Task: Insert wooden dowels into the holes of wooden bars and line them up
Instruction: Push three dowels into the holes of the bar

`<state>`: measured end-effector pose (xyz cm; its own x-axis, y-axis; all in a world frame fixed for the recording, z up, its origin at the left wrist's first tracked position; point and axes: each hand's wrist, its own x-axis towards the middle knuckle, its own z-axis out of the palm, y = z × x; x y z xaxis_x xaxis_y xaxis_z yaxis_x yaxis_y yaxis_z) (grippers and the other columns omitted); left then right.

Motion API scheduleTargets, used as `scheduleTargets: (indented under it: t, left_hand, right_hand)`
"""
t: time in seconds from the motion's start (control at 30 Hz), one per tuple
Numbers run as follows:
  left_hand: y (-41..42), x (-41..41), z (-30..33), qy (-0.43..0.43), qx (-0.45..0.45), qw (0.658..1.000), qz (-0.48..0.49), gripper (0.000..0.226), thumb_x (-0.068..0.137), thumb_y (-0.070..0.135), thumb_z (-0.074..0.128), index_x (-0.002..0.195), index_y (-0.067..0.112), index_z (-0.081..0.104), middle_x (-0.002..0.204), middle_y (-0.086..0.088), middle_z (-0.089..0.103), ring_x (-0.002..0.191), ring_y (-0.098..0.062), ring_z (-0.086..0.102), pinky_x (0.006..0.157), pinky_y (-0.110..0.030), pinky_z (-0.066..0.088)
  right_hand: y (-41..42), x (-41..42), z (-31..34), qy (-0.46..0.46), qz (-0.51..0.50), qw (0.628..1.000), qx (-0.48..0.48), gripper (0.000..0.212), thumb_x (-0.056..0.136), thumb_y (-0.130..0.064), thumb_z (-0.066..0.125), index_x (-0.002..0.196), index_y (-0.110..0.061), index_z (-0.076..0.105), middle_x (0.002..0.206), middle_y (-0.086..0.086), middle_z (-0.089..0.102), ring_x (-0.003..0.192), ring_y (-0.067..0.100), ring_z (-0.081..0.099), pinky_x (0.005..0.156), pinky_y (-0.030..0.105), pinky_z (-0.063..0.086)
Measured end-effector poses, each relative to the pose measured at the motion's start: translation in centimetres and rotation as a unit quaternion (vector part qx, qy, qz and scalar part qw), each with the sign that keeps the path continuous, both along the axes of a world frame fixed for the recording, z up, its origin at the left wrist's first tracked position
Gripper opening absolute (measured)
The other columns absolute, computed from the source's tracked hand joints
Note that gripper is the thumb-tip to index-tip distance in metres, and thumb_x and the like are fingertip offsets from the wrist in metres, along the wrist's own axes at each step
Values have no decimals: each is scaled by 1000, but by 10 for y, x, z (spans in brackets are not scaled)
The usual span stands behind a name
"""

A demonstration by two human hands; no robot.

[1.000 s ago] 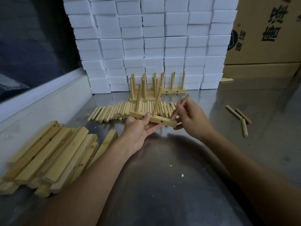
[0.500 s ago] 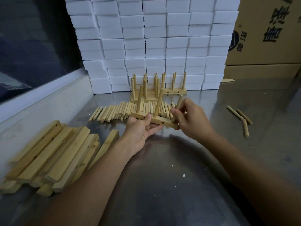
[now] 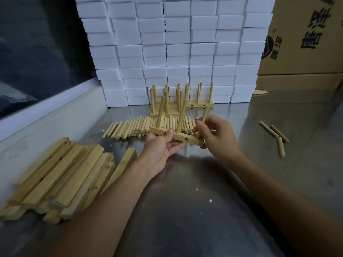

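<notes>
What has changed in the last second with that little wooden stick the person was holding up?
The right hand brought the short round wooden dowel down from its slant above the bar and stood it at the right end of the pale wooden bar, still pinching it. The left hand kept gripping the bar, and its two other dowels stayed in place.

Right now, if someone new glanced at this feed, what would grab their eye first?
Dead centre, the left hand holds a bar with two dowels upright in it, while the right hand pinches a third dowel at its right end. Behind rises a wall of white blocks, with finished bars at its foot. A pile of bare bars lies at lower left.
</notes>
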<state>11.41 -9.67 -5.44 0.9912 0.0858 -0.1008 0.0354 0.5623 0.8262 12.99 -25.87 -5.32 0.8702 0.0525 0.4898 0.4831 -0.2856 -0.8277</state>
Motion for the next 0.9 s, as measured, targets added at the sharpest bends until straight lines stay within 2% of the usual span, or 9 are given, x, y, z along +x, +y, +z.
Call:
scheduleTargets:
  t: [0.13, 0.27, 0.4, 0.67, 0.9]
  left_hand:
    - [3, 0, 1, 0, -6, 1000, -17, 23, 100, 3, 50, 121, -5, 52, 114, -27, 68, 93, -33, 73, 67, -40, 62]
    - [2, 0, 0, -7, 10, 1000, -9, 28, 100, 3, 50, 127, -6, 51, 111, -24, 69, 88, -29, 74, 65, -38, 62]
    - [0, 0, -1, -12, 11, 1000, 2, 31, 99, 2, 51, 129, -4, 50, 113, -24, 69, 92, -30, 73, 64, -37, 61]
    - [0, 1, -3, -18, 2, 1000, 6, 32, 98, 0, 53, 129, -1, 47, 115, -24, 68, 91, -30, 74, 63, -37, 61]
    - [0, 2, -5, -32, 16, 999, 5, 36, 95, -3, 57, 129, 1, 48, 119, -23, 66, 97, -32, 72, 68, -37, 61]
  right_hand:
    - [-2, -4, 6, 123, 96, 980, 127, 14, 98, -21, 58, 100, -16, 71, 82, 0, 76, 70, 12, 68, 53, 20, 52]
    - [-5, -3, 7, 177, 95, 965, 170, 15, 96, -19, 62, 91, -13, 74, 79, 3, 75, 69, 13, 66, 49, 22, 49]
    - [-3, -4, 8, 177, 63, 969, 163, 17, 96, -19, 64, 84, -13, 75, 75, 2, 74, 65, 11, 67, 49, 23, 52]
    - [2, -5, 8, 164, 10, 976, 141, 16, 96, -21, 63, 90, -10, 74, 71, -2, 74, 62, 8, 67, 55, 25, 55]
    - [4, -6, 6, 151, -14, 978, 144, 18, 97, -21, 62, 85, -15, 73, 67, -6, 73, 58, 3, 66, 50, 18, 53]
